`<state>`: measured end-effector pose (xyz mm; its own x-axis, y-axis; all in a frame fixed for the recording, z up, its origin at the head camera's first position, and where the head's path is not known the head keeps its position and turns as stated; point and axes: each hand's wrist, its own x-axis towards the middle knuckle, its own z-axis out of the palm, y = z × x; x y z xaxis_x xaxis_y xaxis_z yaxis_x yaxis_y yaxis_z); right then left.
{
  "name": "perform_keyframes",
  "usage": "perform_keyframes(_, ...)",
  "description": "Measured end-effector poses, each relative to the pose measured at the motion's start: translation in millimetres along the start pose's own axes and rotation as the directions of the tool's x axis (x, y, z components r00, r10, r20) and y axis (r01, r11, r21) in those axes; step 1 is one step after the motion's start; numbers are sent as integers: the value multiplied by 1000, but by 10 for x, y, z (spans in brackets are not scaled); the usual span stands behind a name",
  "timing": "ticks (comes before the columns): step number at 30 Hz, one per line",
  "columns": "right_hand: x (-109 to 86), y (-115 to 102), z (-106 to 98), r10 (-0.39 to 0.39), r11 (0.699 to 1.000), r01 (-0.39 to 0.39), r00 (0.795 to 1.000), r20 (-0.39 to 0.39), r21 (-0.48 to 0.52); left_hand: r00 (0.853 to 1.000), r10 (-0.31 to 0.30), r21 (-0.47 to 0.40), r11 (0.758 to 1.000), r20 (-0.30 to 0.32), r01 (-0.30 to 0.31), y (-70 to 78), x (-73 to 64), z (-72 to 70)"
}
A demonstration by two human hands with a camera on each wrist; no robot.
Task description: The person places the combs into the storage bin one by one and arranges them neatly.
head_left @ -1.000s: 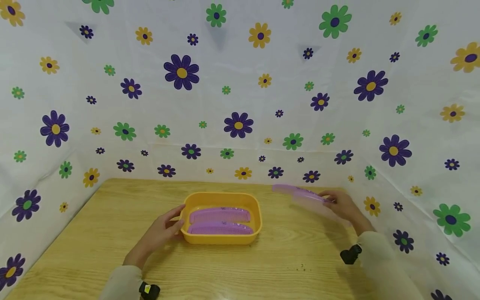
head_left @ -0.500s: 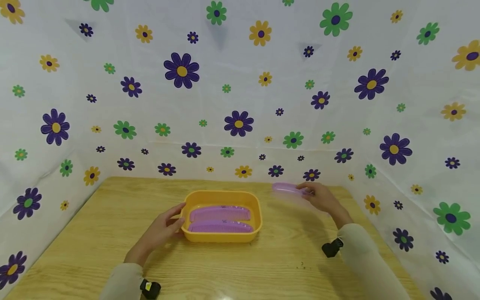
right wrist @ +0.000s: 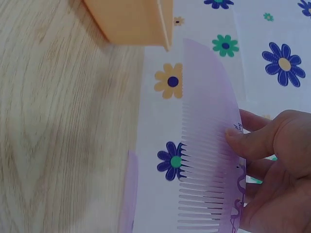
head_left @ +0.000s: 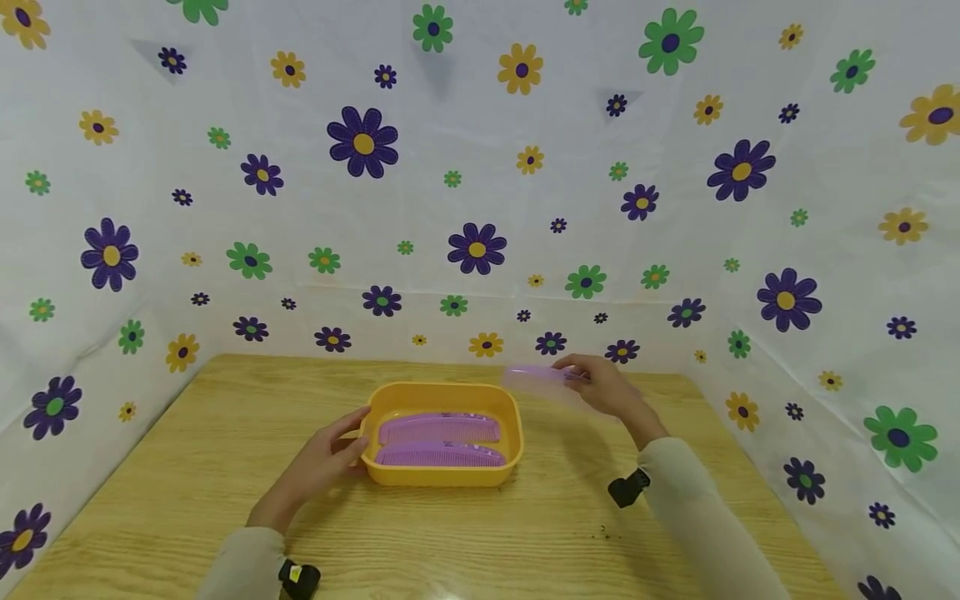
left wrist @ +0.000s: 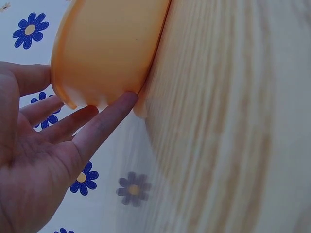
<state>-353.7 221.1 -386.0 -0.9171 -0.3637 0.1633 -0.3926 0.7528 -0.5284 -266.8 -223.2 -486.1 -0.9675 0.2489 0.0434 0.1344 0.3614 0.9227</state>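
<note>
A yellow rectangular plastic container (head_left: pixel 442 477) stands on the table with two purple combs inside, a rear one (head_left: pixel 438 429) and a front one (head_left: pixel 442 455), lying parallel. My left hand (head_left: pixel 326 454) is at the container's left end; in the left wrist view its extended fingers (left wrist: pixel 104 126) touch the outer wall. My right hand (head_left: pixel 600 385) pinches a translucent purple comb (right wrist: pixel 209 116) by its spine, thumb on one face and fingers behind. That comb is raised just right of the container's back right corner, blurred in the head view.
The light wooden table (head_left: pixel 450 550) meets a white flower-print sheet (head_left: pixel 420 200) at the back and sides. Small dark specks (head_left: pixel 603 532) lie on the table at right. A purple sliver (right wrist: pixel 129 191) shows low in the right wrist view; its kind is unclear.
My right hand has carried the comb leftward, closer to the container. The left hand, the container and the two combs in it have stayed in place.
</note>
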Motion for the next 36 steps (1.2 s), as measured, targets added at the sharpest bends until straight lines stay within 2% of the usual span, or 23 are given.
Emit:
perform_keyframes(4,40,-61,37,-55,998,55,998,-4,22,1000,-13,3,1000,-4,13,11,-5,6)
perform_keyframes(9,83,-107,81,-112,994,112,993,-30,-5,1000,-14,-8,1000,-4,14,45,-13,6)
perform_keyframes(13,114,-154,111,-87,996,87,996,-7,5,1000,11,-9,1000,8,-11,43,-14,-6)
perform_keyframes(18,153,-247,128,-51,998,50,998,45,23,1000,6,-1,1000,3,-6,22,-14,-11)
perform_keyframes(27,237,-348,213,-73,997,73,995,73,4,1000,-10,4,1000,-3,11,36,-27,-13)
perform_keyframes(30,259,-370,234,-79,997,79,994,78,-2,1000,2,13,1000,-1,-2,40,-31,-18)
perform_keyframes(36,284,-430,275,-41,999,41,994,100,6,1000,-8,7,1000,2,8,35,-22,-3)
